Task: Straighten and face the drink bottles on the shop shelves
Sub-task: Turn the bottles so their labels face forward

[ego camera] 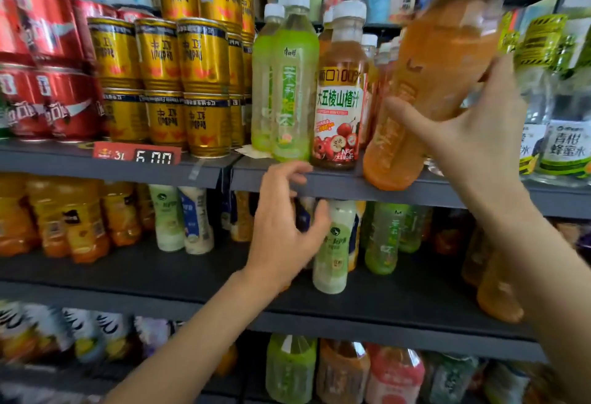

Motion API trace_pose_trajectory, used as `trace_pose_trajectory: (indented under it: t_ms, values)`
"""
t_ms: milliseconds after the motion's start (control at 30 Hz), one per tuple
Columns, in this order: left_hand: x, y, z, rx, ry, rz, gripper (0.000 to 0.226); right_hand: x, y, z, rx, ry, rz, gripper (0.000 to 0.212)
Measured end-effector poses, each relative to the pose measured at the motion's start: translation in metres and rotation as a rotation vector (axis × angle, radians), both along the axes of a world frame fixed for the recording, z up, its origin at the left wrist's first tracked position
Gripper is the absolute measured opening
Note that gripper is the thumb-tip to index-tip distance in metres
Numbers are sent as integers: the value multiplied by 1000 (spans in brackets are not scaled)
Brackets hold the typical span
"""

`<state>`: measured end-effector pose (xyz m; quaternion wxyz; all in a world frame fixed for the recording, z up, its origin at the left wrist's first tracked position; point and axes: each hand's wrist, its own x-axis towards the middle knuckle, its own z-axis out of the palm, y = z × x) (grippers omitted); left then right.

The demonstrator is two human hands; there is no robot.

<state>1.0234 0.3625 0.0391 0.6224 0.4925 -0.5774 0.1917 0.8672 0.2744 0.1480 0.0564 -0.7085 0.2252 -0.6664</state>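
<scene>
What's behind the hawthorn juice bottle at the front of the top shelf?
Behind the hawthorn juice bottle, more white-capped bottles of the same amber drink queue backward. Only caps and shoulders show; their labels and the row's depth are hidden.

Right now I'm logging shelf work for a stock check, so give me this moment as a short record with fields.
right hand: right hand grips the orange bottle, tilted, its base at the top shelf edge
left hand: left hand holds nothing, fingers loosely curled in front of that shelf edge
neighbours: hawthorn juice bottle and green tea bottle stand upright, labels forward
task state: orange bottle not yet upright
</scene>
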Motion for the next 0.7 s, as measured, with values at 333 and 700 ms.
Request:
trace_pose_trajectory:
  t_ms: [333, 700]
  values:
    - [18, 43, -82, 417, 63, -115, 69, 34, 50, -134, 273, 637, 451, 64]
    - [126, 100, -115, 511, 480, 210, 60, 134, 49, -198, 561, 410, 168, 59]
